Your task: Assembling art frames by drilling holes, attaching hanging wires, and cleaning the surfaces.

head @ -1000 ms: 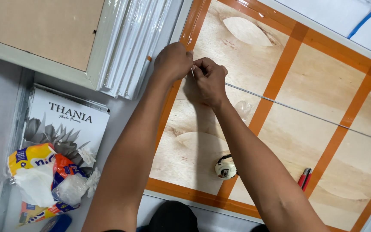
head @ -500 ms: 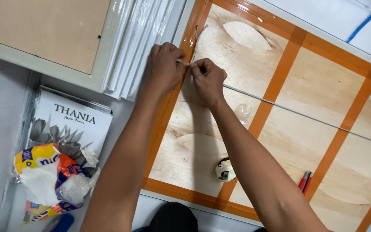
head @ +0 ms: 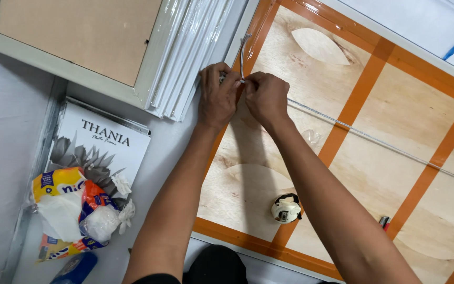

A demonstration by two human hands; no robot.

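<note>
Both hands pinch together on the wire — left hand, right hand — keep it taut at the frame edge.

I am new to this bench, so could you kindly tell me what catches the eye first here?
Both hands meet at the upper left edge of a large wooden board crossed by orange tape: the left hand and right hand pinch a thin wire that runs off to the right. A small tape roll lies lower on the board.
</note>
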